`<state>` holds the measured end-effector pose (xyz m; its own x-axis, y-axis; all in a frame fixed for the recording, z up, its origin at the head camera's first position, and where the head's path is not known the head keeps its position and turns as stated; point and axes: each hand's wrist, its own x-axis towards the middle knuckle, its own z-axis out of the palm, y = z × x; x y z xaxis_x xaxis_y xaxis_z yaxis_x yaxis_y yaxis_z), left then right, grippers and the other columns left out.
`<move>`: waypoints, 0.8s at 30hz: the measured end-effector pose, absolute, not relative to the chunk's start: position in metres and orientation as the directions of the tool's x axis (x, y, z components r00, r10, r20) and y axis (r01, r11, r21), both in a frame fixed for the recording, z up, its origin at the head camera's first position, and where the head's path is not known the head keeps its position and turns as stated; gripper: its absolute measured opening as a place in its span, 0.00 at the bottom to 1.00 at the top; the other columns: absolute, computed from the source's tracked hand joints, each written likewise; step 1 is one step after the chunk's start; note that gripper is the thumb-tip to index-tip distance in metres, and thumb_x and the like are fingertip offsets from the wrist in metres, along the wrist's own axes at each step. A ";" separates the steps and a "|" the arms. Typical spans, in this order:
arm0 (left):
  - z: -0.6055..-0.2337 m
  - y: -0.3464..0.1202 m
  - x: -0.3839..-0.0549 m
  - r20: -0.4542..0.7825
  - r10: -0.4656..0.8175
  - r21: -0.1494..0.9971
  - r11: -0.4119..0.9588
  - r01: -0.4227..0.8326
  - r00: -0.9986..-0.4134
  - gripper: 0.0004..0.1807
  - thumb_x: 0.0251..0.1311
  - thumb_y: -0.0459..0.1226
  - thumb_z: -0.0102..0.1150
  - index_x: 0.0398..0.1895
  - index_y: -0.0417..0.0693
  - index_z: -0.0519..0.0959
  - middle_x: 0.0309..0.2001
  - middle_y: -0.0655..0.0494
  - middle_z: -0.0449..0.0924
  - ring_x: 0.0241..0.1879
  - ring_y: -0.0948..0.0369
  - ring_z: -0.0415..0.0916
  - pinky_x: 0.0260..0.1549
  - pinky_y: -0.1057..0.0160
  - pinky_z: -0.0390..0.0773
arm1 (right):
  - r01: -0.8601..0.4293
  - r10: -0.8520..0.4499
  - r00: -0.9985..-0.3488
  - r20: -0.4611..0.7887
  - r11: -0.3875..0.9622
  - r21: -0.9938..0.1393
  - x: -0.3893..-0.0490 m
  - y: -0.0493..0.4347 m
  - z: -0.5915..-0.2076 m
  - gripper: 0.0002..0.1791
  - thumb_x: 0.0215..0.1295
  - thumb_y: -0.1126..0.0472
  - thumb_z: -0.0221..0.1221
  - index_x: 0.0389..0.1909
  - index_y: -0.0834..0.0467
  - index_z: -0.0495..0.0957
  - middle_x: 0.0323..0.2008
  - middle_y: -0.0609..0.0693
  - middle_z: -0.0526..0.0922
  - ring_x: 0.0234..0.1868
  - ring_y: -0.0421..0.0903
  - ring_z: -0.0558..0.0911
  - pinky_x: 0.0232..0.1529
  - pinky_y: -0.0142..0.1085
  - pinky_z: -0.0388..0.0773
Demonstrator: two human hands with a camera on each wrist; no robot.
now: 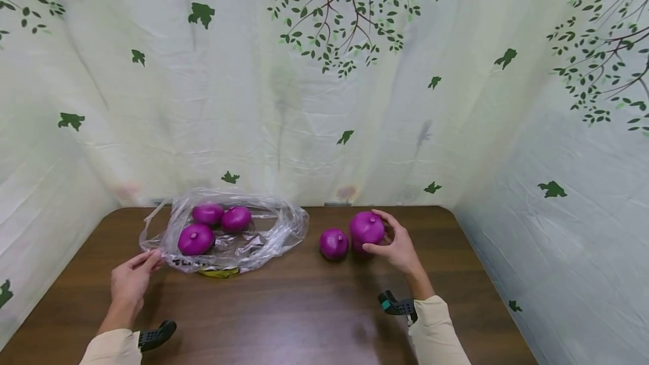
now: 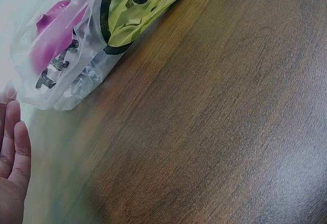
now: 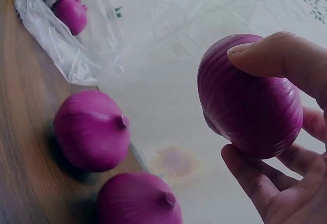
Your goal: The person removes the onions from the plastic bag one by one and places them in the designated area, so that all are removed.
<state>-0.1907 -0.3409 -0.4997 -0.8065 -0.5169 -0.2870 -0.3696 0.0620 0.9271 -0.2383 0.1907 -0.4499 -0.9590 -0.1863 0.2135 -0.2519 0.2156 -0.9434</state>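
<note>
My right hand grips a purple onion, thumb on one side and fingers on the other. In the right wrist view the held onion is raised above the tabletop. Two more onions sit side by side on the table, one nearer the bag and one lower in that view; in the head view the held onion mostly covers one of them. A clear plastic bag lies at the left with three onions inside, one at its front. My left hand pinches the bag's near left corner.
A brown wooden table carries everything. Behind it and along both sides hangs a pale sheet printed with leaves and branches. A yellow printed patch marks the bag's near side. Each wrist wears a black strap device.
</note>
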 end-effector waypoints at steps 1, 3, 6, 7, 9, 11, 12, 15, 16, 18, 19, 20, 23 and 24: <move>-0.500 -0.341 -0.190 -0.286 -0.520 0.927 0.063 -0.370 -0.805 0.22 0.62 0.53 0.58 0.55 0.54 0.80 0.24 0.80 0.78 0.29 0.79 0.76 0.62 0.58 0.66 | -0.246 -0.180 -0.961 0.208 0.219 -0.944 -0.239 0.192 -0.450 0.41 0.49 0.72 0.71 0.66 0.61 0.65 0.60 0.63 0.69 0.61 0.60 0.71 0.60 0.48 0.70; -0.500 -0.342 -0.190 -0.287 -0.519 0.929 0.053 -0.366 -0.805 0.18 0.62 0.53 0.58 0.51 0.59 0.82 0.24 0.79 0.78 0.29 0.78 0.77 0.61 0.60 0.67 | -0.235 -0.168 -0.965 0.201 0.221 -0.946 -0.239 0.195 -0.450 0.42 0.49 0.73 0.71 0.66 0.61 0.65 0.61 0.63 0.68 0.61 0.59 0.71 0.60 0.46 0.70; -0.500 -0.342 -0.190 -0.285 -0.520 0.934 0.039 -0.356 -0.805 0.18 0.61 0.53 0.59 0.50 0.59 0.83 0.24 0.78 0.79 0.29 0.78 0.77 0.63 0.57 0.65 | -0.227 -0.152 -0.969 0.196 0.226 -0.947 -0.240 0.200 -0.451 0.42 0.48 0.74 0.71 0.66 0.61 0.64 0.62 0.63 0.68 0.61 0.59 0.70 0.60 0.46 0.70; -0.500 -0.341 -0.190 -0.292 -0.519 0.933 0.031 -0.359 -0.804 0.17 0.61 0.54 0.59 0.49 0.60 0.83 0.24 0.78 0.79 0.29 0.78 0.77 0.65 0.54 0.62 | -0.224 -0.147 -0.970 0.194 0.228 -0.947 -0.240 0.202 -0.452 0.43 0.48 0.74 0.71 0.67 0.61 0.64 0.62 0.63 0.68 0.61 0.58 0.70 0.60 0.46 0.70; -0.500 -0.340 -0.191 -0.287 -0.518 0.934 0.036 -0.355 -0.806 0.19 0.62 0.53 0.58 0.52 0.57 0.82 0.23 0.79 0.78 0.29 0.78 0.77 0.65 0.51 0.61 | -0.228 -0.144 -0.970 0.197 0.246 -0.942 -0.240 0.206 -0.453 0.43 0.48 0.73 0.71 0.67 0.61 0.64 0.62 0.63 0.68 0.61 0.59 0.70 0.61 0.47 0.69; -0.500 -0.339 -0.190 -0.290 -0.516 0.932 0.041 -0.361 -0.806 0.22 0.62 0.53 0.57 0.55 0.53 0.80 0.23 0.79 0.78 0.28 0.78 0.77 0.65 0.49 0.60 | -0.227 -0.139 -0.971 0.196 0.264 -0.937 -0.240 0.208 -0.454 0.43 0.47 0.73 0.71 0.66 0.60 0.64 0.62 0.63 0.68 0.61 0.59 0.70 0.61 0.49 0.69; -0.500 -0.339 -0.190 -0.292 -0.513 0.930 0.043 -0.364 -0.807 0.25 0.63 0.53 0.57 0.57 0.50 0.79 0.23 0.79 0.77 0.29 0.78 0.76 0.65 0.49 0.60 | -0.226 -0.134 -0.971 0.196 0.270 -0.936 -0.241 0.209 -0.455 0.43 0.47 0.73 0.71 0.66 0.60 0.64 0.62 0.63 0.68 0.61 0.60 0.70 0.61 0.49 0.69; -0.499 -0.339 -0.190 -0.291 -0.510 0.929 0.051 -0.367 -0.809 0.33 0.64 0.53 0.56 0.64 0.39 0.71 0.23 0.79 0.76 0.28 0.78 0.75 0.65 0.47 0.60 | -0.224 -0.121 -0.973 0.197 0.277 -0.934 -0.241 0.213 -0.458 0.42 0.47 0.73 0.71 0.65 0.61 0.64 0.61 0.63 0.68 0.60 0.60 0.71 0.59 0.43 0.71; -0.499 -0.339 -0.190 -0.294 -0.513 0.928 0.050 -0.370 -0.806 0.34 0.64 0.53 0.55 0.65 0.38 0.70 0.23 0.79 0.76 0.28 0.78 0.75 0.65 0.47 0.60 | -0.222 -0.118 -0.973 0.196 0.274 -0.936 -0.241 0.214 -0.459 0.43 0.47 0.73 0.71 0.65 0.61 0.64 0.61 0.63 0.68 0.60 0.60 0.71 0.58 0.40 0.72; -0.498 -0.339 -0.191 -0.291 -0.519 0.928 0.052 -0.369 -0.804 0.36 0.64 0.53 0.55 0.66 0.36 0.68 0.23 0.79 0.75 0.28 0.79 0.75 0.65 0.47 0.60 | -0.224 -0.114 -0.973 0.200 0.267 -0.937 -0.242 0.216 -0.460 0.43 0.48 0.74 0.71 0.66 0.62 0.63 0.61 0.64 0.68 0.60 0.60 0.72 0.56 0.33 0.73; -0.498 -0.339 -0.191 -0.292 -0.521 0.927 0.054 -0.372 -0.802 0.36 0.64 0.53 0.55 0.66 0.36 0.67 0.23 0.80 0.75 0.28 0.79 0.75 0.65 0.47 0.60 | -0.225 -0.112 -0.973 0.202 0.268 -0.937 -0.243 0.217 -0.461 0.43 0.48 0.74 0.71 0.66 0.63 0.63 0.61 0.64 0.68 0.59 0.60 0.72 0.54 0.31 0.73; -0.498 -0.339 -0.191 -0.293 -0.521 0.925 0.056 -0.375 -0.802 0.37 0.64 0.53 0.55 0.67 0.36 0.67 0.23 0.80 0.75 0.28 0.79 0.75 0.65 0.48 0.60 | -0.227 -0.109 -0.973 0.204 0.266 -0.937 -0.243 0.218 -0.462 0.43 0.48 0.74 0.70 0.66 0.64 0.62 0.61 0.65 0.68 0.59 0.60 0.72 0.53 0.30 0.73; -0.499 -0.340 -0.191 -0.290 -0.518 0.926 0.059 -0.372 -0.805 0.37 0.64 0.53 0.55 0.67 0.36 0.67 0.23 0.80 0.75 0.28 0.79 0.75 0.64 0.48 0.61 | -0.223 -0.077 -0.975 0.209 0.279 -0.934 -0.244 0.221 -0.464 0.43 0.47 0.75 0.71 0.66 0.65 0.62 0.61 0.65 0.68 0.58 0.60 0.72 0.52 0.28 0.74; -0.499 -0.340 -0.191 -0.290 -0.517 0.927 0.056 -0.370 -0.805 0.37 0.64 0.53 0.55 0.67 0.36 0.67 0.23 0.80 0.75 0.28 0.78 0.75 0.64 0.49 0.61 | -0.220 -0.066 -0.976 0.209 0.281 -0.934 -0.244 0.222 -0.465 0.43 0.47 0.75 0.71 0.66 0.65 0.62 0.61 0.65 0.68 0.58 0.60 0.72 0.52 0.28 0.73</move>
<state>-0.1913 -0.3399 -0.4993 -0.8052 -0.5172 -0.2902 -0.3704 0.0564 0.9272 -0.2445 0.2219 -0.4648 -0.9756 -0.0664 0.2093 -0.2196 0.2807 -0.9343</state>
